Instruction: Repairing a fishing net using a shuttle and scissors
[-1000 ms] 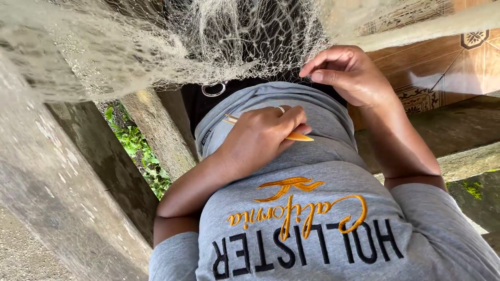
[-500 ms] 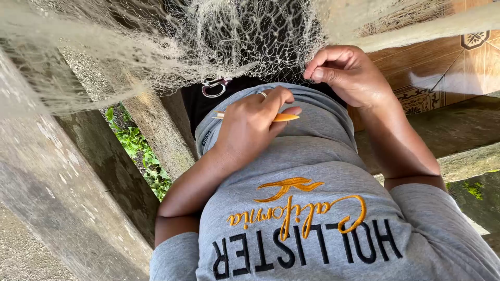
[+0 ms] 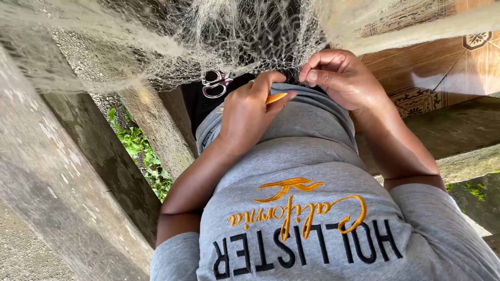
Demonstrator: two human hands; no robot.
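Observation:
A pale fishing net [image 3: 156, 41] hangs across the top of the head view, bunched above my lap. My left hand [image 3: 247, 117] holds a thin orange netting needle [image 3: 277, 97], its tip pointing right toward my other hand. My right hand [image 3: 341, 78] pinches a strand of the net between thumb and fingers at the net's lower edge. Small scissors [image 3: 216, 83] with silver loops lie caught in the net just left of my left hand. My grey shirt [image 3: 312, 171] fills the lower middle.
Rough concrete posts [image 3: 62, 171] slant along the left, with green plants [image 3: 143, 156] showing in the gap between them. Brown patterned tiles [image 3: 442, 67] and a concrete ledge [image 3: 458, 130] lie at the right.
My left hand has risen toward the net with the orange needle, closing on my right hand. The scissors have come further into view. My right hand keeps its pinch.

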